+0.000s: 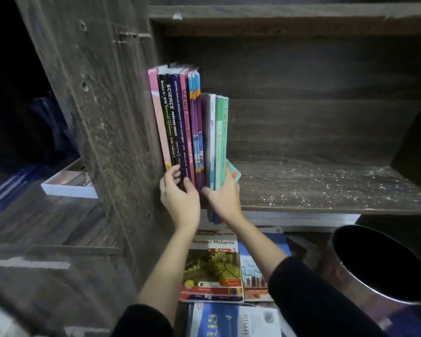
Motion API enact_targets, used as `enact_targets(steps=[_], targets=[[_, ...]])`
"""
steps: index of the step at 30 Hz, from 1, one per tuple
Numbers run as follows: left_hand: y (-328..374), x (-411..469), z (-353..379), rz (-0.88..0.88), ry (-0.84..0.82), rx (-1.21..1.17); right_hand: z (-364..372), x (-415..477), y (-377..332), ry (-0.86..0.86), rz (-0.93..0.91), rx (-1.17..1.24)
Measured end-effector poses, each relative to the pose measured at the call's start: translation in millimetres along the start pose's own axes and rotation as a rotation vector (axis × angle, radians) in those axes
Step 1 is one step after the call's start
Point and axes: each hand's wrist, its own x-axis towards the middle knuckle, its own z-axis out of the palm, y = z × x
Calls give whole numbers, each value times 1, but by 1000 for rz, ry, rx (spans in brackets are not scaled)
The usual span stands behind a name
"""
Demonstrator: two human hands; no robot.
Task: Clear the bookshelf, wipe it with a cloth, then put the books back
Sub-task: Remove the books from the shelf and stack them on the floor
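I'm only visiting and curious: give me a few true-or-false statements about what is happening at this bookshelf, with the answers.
1. The tall books stand on end at the left end of the shelf board. True.
2. The left hand holds a cloth. False: it grips the tall books' lower ends; no cloth shows.
3. The right hand grips the green books. True.
4. The metal bin stands on the shelf board. False: it sits below the board, at lower right.
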Motion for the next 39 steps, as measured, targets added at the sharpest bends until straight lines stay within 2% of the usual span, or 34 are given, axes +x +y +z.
enact_targets(steps=[6,14,18,22,24,27,32,39], targets=[[-39,-14,3,-26,-9,134,0,5,3,-28,-16,-47],[-33,-15,25,-141,98,42,-18,17,7,-54,-60,-134],[-29,-24,34,-163,100,17,-31,21,11,-54,-73,-160],[-32,-23,33,-109,77,12,-36,19,16,-101,-82,-204],[-28,-22,31,-2,66,-24,-34,16,20,-106,-76,-204],[-19,-12,27,145,22,34,-34,11,24,-69,-69,-142],[-14,3,16,183,-19,206,-30,1,31,-9,-113,-127],[-4,0,19,75,11,197,-11,-8,35,173,-91,-52]])
